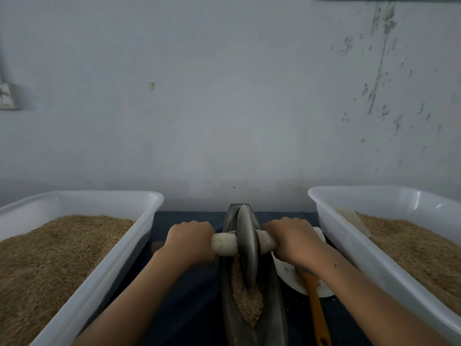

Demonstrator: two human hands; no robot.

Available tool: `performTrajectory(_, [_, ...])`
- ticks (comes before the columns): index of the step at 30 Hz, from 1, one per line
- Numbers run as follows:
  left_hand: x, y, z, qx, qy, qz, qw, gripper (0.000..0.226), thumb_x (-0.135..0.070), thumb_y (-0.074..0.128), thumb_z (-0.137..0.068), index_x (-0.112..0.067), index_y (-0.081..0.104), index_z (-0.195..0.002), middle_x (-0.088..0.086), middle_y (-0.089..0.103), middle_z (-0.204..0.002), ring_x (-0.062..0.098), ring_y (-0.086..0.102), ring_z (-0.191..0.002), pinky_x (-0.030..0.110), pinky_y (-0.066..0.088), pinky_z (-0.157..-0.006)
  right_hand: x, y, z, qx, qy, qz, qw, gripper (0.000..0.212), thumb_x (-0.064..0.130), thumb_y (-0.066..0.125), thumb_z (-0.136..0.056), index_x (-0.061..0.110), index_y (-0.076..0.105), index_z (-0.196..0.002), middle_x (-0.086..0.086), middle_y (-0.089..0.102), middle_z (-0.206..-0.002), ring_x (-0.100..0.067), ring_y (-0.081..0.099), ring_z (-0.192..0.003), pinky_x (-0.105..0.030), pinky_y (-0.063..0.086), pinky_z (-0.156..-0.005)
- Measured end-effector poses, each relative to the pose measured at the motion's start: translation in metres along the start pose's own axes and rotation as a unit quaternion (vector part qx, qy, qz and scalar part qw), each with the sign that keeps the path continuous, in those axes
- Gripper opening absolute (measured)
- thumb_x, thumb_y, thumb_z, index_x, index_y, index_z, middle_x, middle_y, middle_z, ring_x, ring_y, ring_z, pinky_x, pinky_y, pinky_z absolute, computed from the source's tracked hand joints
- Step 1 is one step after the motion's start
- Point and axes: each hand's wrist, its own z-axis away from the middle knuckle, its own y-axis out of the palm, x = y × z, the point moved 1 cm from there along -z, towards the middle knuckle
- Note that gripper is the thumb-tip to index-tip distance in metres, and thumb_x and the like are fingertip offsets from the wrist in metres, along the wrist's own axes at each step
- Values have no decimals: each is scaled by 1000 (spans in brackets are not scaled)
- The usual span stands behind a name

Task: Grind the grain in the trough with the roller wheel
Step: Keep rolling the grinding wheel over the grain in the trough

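Grain (pixel 248 308) fills the trough (pixel 274 303) at 6 o'clock; at 12, my left hand (pixel 188 239) and right hand (pixel 293 239) wrap tight around the roller wheel (pixel 247 248) axle ends

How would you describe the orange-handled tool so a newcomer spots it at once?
Find the dark metal trough running down the middle between the two white tubs. Just right of it lies a white plate, partly under the right hand. The tool rests on that plate, its handle the only orange thing here.
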Motion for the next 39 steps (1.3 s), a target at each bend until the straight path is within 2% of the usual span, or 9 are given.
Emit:
performTrajectory(3, [-4, 3, -2, -93, -8, -12, 996, 24, -32, 59, -84, -24, 58, -107, -3, 62, -98, 17, 58, -88, 28, 36, -68, 2, 5, 1, -77, 18, -10, 997, 13, 16, 51, -89, 23, 41, -93, -2, 64, -99, -26, 60, -90, -31, 31, -67])
performTrajectory(6, [-5, 6, -2, -122, -8, -1, 992, 21, -31, 57, -87, -25, 56, -107, -3, 62, -100, 16, 59, -91, 27, 36, -70, 3, 8, -1, -107, 22, -8, 994, 20, 16, 51, -91, 23, 32, -91, -1, 63, -97, -22, 55, -80, -31, 31, -67])
performTrajectory(11, [0, 3, -2, -45, 10, -5, 999, 29, -32, 61, -84, -19, 58, -110, 0, 63, -102, 17, 59, -93, 27, 39, -72, 2, -3, 0, -15, 9, 4, 1000, 19, 13, 55, -88, 20, 51, -105, -2, 62, -102, -23, 59, -92, -30, 34, -70])
performTrajectory(15, [2, -1, 1, 62, 24, 14, 998, 43, -37, 70, -76, -20, 58, -113, -4, 58, -89, 14, 54, -80, 28, 42, -70, -1, -10, 4, 91, -14, -5, 996, 22, 14, 62, -82, 19, 59, -104, -2, 63, -97, -19, 56, -79, -28, 36, -63])
performTrajectory(18, [3, -1, 0, 68, 26, 13, 997, 42, -38, 70, -74, -21, 59, -111, -6, 53, -83, 14, 52, -77, 28, 41, -69, -3, -10, 4, 112, -12, -11, 994, 23, 17, 65, -80, 17, 60, -103, -2, 63, -94, -19, 56, -79, -28, 38, -63])
performTrajectory(28, [1, 9, -2, -126, -3, 15, 992, 19, -35, 56, -86, -27, 56, -103, -4, 62, -98, 16, 59, -91, 27, 34, -68, 4, 6, -1, -88, 20, 12, 996, 22, 15, 53, -90, 19, 46, -110, -3, 63, -101, -24, 60, -91, -31, 32, -68])
performTrajectory(32, [2, 6, -3, -76, 19, -8, 997, 27, -35, 59, -84, -23, 58, -108, -3, 63, -101, 16, 60, -93, 27, 37, -69, -2, -2, 1, -9, -3, -8, 1000, 24, 13, 57, -87, 21, 52, -109, -3, 63, -103, -23, 60, -93, -30, 37, -71])
performTrajectory(36, [4, 0, -3, 46, 29, 8, 998, 41, -38, 69, -75, -20, 58, -110, -2, 63, -99, 17, 59, -87, 28, 41, -70, -6, -11, 4, 101, -26, -18, 994, 25, 15, 63, -82, 19, 58, -106, -2, 63, -96, -20, 58, -82, -29, 38, -64])
performTrajectory(39, [7, 0, -3, 96, 21, 41, 994, 43, -38, 71, -73, -19, 58, -111, -4, 58, -91, 15, 54, -80, 28, 41, -70, -3, -13, 4, 88, -34, 7, 995, 20, 14, 62, -82, 15, 60, -102, -1, 60, -88, -19, 56, -76, -27, 35, -59])
